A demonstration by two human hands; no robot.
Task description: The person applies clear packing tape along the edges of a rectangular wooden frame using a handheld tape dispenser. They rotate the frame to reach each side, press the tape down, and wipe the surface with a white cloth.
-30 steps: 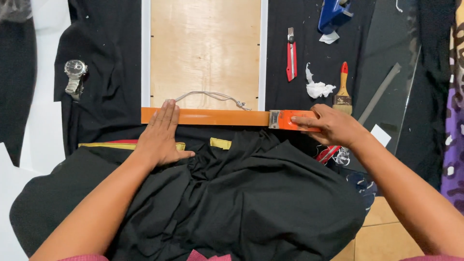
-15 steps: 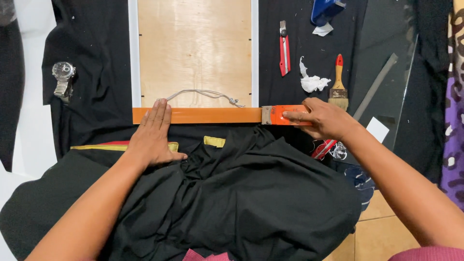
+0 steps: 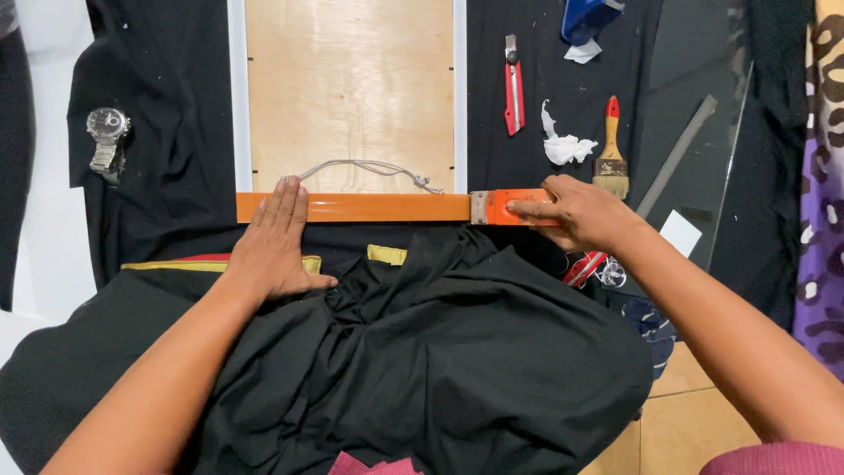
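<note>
Left hand (image 3: 272,251) lies flat, fingers spread, on crumpled black fabric (image 3: 440,352) at frame centre. Right hand (image 3: 576,211) grips the long orange bar (image 3: 369,208).

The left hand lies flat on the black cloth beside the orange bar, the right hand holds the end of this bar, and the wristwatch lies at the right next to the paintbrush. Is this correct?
Not quite. The head view shows the wristwatch at the far left, far from the paintbrush. The rest holds: the left hand lies flat on the black cloth beside the orange bar, and the right hand holds its end.
</note>
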